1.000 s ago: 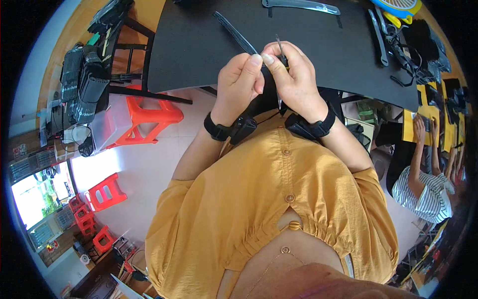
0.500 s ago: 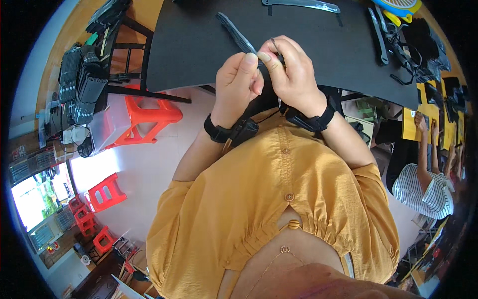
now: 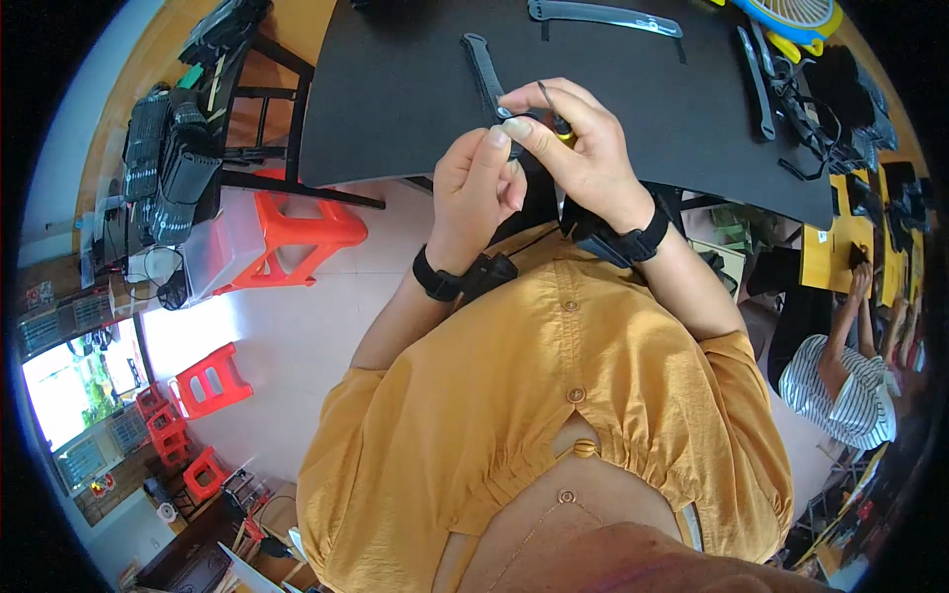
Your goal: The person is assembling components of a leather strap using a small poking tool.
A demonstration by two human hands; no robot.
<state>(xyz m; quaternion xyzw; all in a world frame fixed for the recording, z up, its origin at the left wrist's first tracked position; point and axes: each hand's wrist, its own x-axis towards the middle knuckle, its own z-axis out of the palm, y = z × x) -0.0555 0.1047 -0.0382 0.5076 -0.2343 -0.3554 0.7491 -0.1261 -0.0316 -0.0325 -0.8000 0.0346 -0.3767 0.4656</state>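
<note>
- At the far left, bundles of dark straps (image 3: 183, 178) are seen piled beside the table (image 3: 395, 109), well apart from the hands.
- The left hand (image 3: 470, 193) is closed, with thumb and finger pinched at the dark strap's near end.
- The dark strap (image 3: 483, 69) is stretched out over the table, away from the body; should the pinch be loosened, it could be dropped at the near edge.
- By the right hand (image 3: 593, 158) a slim tool (image 3: 563, 128) is gripped, while thumb and forefinger are brought to the same strap end.
- Because the tool's thin tip is left exposed beside the forefinger, a finger could be pricked or the strap snagged by a slip.
- Further right, loose black straps (image 3: 796, 128) are heaped, well clear of the tool.
</note>
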